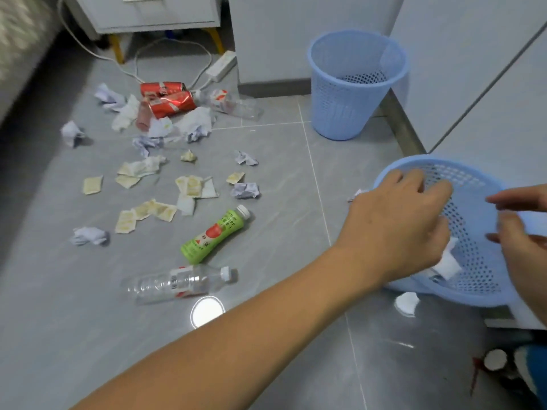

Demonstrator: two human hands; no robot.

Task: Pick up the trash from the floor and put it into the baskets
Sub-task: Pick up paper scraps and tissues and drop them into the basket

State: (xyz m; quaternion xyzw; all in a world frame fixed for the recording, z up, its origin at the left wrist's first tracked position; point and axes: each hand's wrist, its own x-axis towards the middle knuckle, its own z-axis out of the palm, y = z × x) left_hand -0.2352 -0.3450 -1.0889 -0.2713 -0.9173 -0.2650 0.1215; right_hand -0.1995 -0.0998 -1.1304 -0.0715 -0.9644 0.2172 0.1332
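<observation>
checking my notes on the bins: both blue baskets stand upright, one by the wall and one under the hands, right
Not quite. Only the far basket by the wall stands upright. The near basket under the hands is tilted on its side, mouth toward the person, with white paper inside. The head view shows this.

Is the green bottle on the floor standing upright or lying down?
Lying down: the green bottle rests on its side on the tiles, white cap on.

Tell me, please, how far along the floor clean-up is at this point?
Barely started. Done: one white scrap lies in the near basket. In hand: the left hand hangs over its rim, the right hand beside it. Left: green bottle, clear bottle, red cans and scattered paper; the far basket looks empty.
</observation>
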